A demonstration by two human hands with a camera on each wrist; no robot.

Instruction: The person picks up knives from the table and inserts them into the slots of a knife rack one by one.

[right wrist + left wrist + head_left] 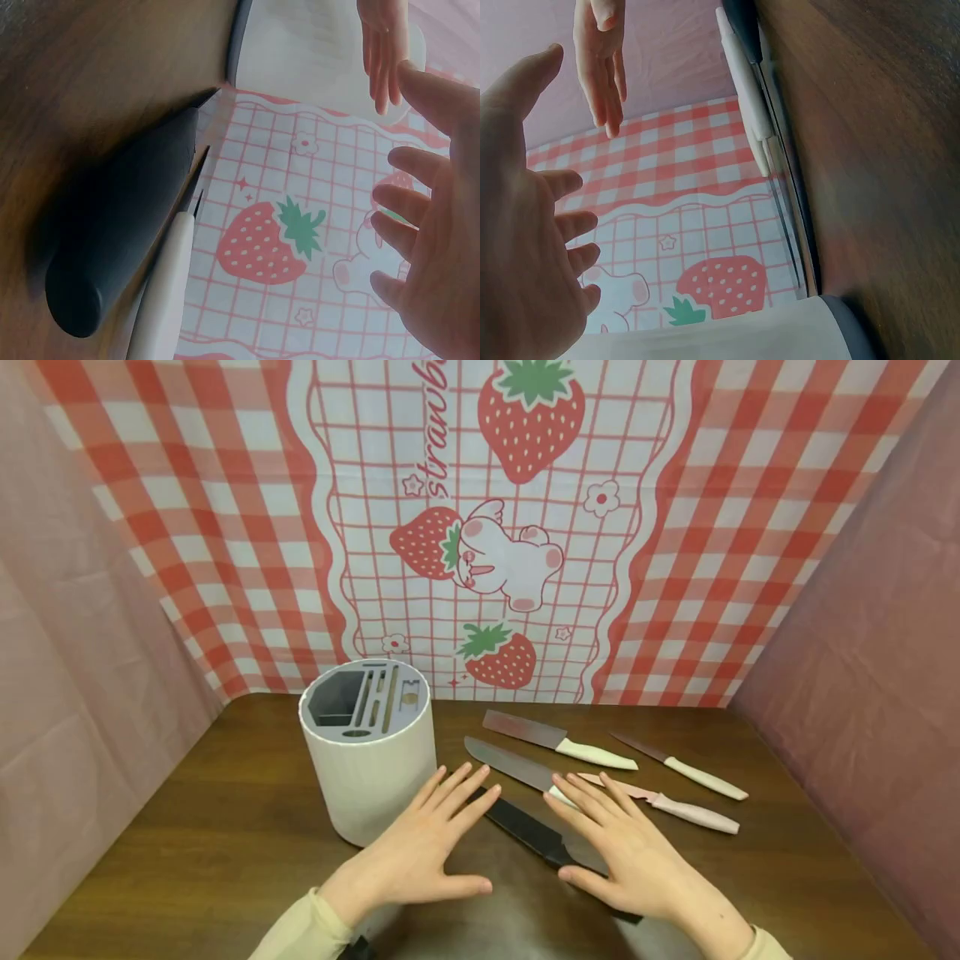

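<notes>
My left hand [420,856], fingers straight and spread, hovers palm-down in front of a white round knife block [375,785] with a grey slotted top. My right hand [637,856], likewise spread, hovers over the black knife [528,828], partly covering its handle [120,225]. Both wrist views show the hands apart from the knives and holding nothing. Behind the right hand lie a white-handled cleaver [525,727], a long-bladed knife [510,764] with its handle mostly hidden, a pink knife [693,814] and a small white-handled knife [705,778].
Everything lies on a dark wooden table [202,827]. A red-checked strawberry cloth [495,635] hangs behind, with pink cloth [862,635] at the sides. A small black object [358,948] shows at the bottom edge by the left sleeve [303,931]; its kind is unclear.
</notes>
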